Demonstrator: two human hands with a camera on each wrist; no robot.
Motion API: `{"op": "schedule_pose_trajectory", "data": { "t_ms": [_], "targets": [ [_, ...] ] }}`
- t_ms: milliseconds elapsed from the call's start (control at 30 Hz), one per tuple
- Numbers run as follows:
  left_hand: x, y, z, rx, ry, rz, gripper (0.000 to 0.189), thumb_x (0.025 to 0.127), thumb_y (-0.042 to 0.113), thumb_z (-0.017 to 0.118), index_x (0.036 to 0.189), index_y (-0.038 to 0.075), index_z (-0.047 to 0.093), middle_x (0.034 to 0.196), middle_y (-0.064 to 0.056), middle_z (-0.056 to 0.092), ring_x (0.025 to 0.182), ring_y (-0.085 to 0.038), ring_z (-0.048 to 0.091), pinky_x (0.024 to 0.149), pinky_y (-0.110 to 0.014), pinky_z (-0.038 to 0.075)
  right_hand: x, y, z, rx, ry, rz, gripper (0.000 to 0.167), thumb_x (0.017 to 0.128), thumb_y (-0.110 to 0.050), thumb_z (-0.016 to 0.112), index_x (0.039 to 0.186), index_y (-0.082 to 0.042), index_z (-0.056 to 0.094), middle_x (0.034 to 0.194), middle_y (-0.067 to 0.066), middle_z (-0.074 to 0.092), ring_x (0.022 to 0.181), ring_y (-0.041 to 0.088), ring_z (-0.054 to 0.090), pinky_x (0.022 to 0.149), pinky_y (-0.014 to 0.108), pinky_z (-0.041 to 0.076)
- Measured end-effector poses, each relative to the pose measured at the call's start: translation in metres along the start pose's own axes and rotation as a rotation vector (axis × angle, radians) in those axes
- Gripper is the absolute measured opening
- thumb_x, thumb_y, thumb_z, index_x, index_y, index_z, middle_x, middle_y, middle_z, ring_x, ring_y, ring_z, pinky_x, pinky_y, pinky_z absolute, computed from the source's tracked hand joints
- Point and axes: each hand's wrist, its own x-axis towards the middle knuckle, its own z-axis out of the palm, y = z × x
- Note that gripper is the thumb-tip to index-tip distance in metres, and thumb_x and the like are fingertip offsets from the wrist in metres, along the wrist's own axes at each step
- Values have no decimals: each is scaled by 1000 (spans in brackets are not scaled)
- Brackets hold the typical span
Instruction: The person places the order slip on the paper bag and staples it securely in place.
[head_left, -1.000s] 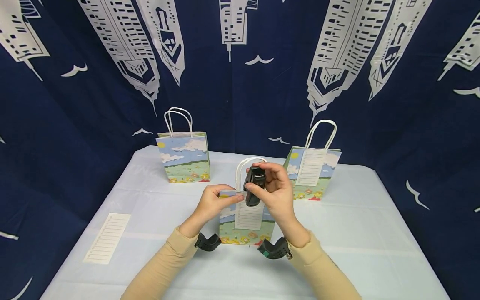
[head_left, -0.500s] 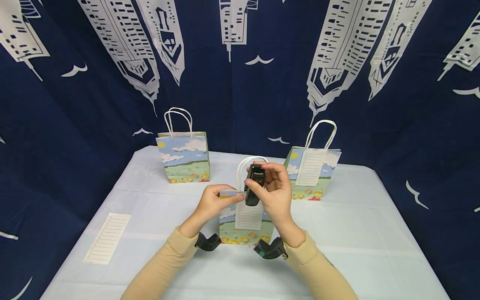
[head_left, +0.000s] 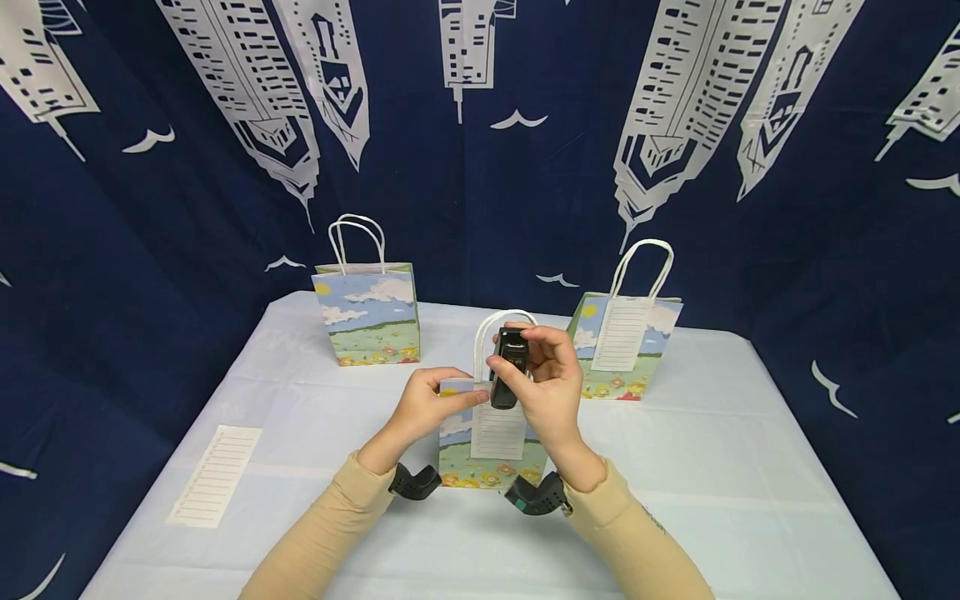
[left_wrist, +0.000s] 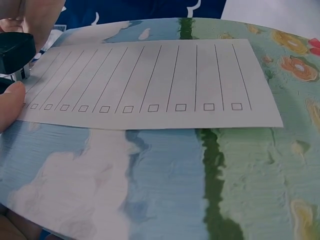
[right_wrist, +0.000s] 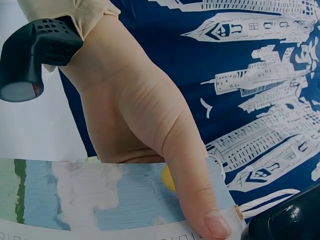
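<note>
In the head view my left hand [head_left: 423, 408] pinches the top edge of a paper gift bag [head_left: 457, 458], with its thumb over a ruled paper checklist [head_left: 497, 433]. The checklist lies flat against the bag's front. My right hand [head_left: 551, 396] grips a black stapler [head_left: 512, 350] at the bag's top edge, beside the left thumb. The left wrist view shows the stapler's nose [left_wrist: 15, 52] right at the top end of the checklist [left_wrist: 150, 80]. Whether it touches the paper, I cannot tell. In the right wrist view the left thumb [right_wrist: 192, 190] presses on the paper near the white handle.
A similar bag [head_left: 367, 325] without a checklist stands at the back left. Behind on the right stands another bag [head_left: 660, 333] with a checklist [head_left: 622, 333] on its front. One loose checklist [head_left: 216, 475] lies on the white-covered table [head_left: 337, 550] at left.
My right hand and the stapler have shifted slightly left and up. The stapler has turned a little more upright. The left hand keeps its hold on the bag, almost unmoved.
</note>
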Motion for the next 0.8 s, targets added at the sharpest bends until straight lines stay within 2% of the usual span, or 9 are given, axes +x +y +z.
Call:
{"op": "schedule_pose_trajectory", "data": {
  "t_ms": [133, 367, 600, 667, 800],
  "targets": [
    [-3, 17, -1, 7, -3, -2, 14, 78, 1, 74, 90, -6, 71, 91, -15, 69, 87, -25, 62, 76, -31, 51, 0, 1, 1, 4, 1, -5, 40, 75, 2, 77, 107, 3, 53, 112, 13, 62, 94, 23, 65, 76, 27, 53],
    [-5, 21, -1, -8, -4, -15, 15, 78, 1, 75, 90, -5, 71, 92, -15, 69, 93, -35, 60, 79, -34, 50, 1, 0, 3, -11, 6, -17, 39, 75, 0, 78, 105, 4, 53, 111, 13, 63, 94, 23, 65, 76, 27, 53],
    [-6, 19, -2, 3, -3, -20, 17, 77, 2, 75, 93, -4, 71, 94, -14, 69, 82, -22, 58, 74, -31, 50, 0, 0, 4, -14, 10, -17, 39, 74, 1, 78, 104, 4, 53, 110, 13, 63, 92, 22, 65, 75, 26, 52],
    [-7, 19, -2, 3, -10, -15, 21, 76, 1, 76, 96, -4, 70, 97, -13, 69, 86, -20, 59, 78, -34, 50, 0, 0, 4, -16, 10, -17, 39, 74, 0, 78, 104, 4, 53, 110, 12, 63, 92, 21, 65, 75, 26, 53],
    [-7, 19, -2, -6, -41, 42, 34, 72, -3, 78, 105, -4, 67, 105, -14, 67, 103, -23, 58, 92, -45, 44, 0, -1, 3, -17, 6, -19, 39, 75, -1, 78, 104, 4, 53, 110, 12, 63, 92, 22, 65, 75, 26, 52]
  ]
}}
